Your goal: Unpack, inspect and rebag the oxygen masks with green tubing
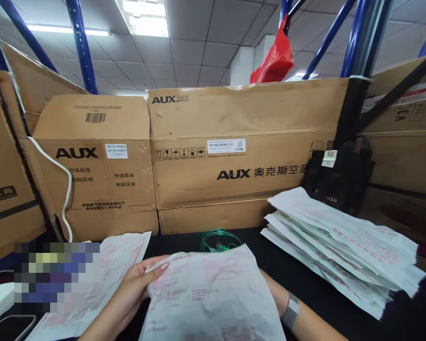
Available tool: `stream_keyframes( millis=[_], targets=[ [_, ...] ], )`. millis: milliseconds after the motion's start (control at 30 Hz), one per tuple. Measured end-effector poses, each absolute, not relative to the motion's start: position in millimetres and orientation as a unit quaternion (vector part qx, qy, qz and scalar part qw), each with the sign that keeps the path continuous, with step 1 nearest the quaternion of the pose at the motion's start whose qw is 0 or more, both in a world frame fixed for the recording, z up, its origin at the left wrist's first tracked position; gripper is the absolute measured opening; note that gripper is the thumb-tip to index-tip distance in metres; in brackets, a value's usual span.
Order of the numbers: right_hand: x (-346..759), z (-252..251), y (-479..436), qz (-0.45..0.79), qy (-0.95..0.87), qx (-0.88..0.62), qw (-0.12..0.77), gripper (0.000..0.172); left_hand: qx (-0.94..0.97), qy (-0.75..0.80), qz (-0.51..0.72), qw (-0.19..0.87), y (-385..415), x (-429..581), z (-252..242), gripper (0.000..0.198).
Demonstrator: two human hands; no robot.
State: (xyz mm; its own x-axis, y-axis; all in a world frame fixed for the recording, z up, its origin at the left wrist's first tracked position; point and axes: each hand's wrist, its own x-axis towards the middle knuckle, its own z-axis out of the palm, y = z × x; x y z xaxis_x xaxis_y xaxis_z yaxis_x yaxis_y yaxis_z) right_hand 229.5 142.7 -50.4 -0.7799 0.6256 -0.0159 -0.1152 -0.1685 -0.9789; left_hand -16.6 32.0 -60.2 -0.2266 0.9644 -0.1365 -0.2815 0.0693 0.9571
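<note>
A white paper-like bag with red print is held up in front of me, its face toward the camera. My left hand is closed on the bag's upper left corner, thumb on the front and fingers behind. Behind the bag's right edge goes my right hand; its fingers are hidden, and a grey band circles the wrist. Just beyond the bag's top edge, a coil of clear green tubing lies on the black table.
Several similar white bags are stacked at right. Another flat bag lies at left, partly under a pixelated patch, with a dark phone-like object nearby. Cardboard boxes wall off the back. A black bag stands at back right.
</note>
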Motion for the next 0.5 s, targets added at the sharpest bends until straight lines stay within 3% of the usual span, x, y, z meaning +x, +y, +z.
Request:
stream_keyframes(
  millis=[200, 333, 500],
  targets=[
    [250, -55, 182, 0.753, -0.467, -0.256, 0.388, 0.024, 0.252, 0.504, 0.679, 0.471, 35, -45, -55, 0.032],
    [270, -52, 206, 0.638, -0.534, -0.366, 0.416, 0.02, 0.173, 0.501, 0.772, 0.351, 36, -64, -52, 0.019],
    [274, -56, 219, 0.522, -0.556, -0.465, 0.449, 0.02, 0.111, 0.455, 0.838, 0.281, 34, -73, -48, 0.023]
  ],
)
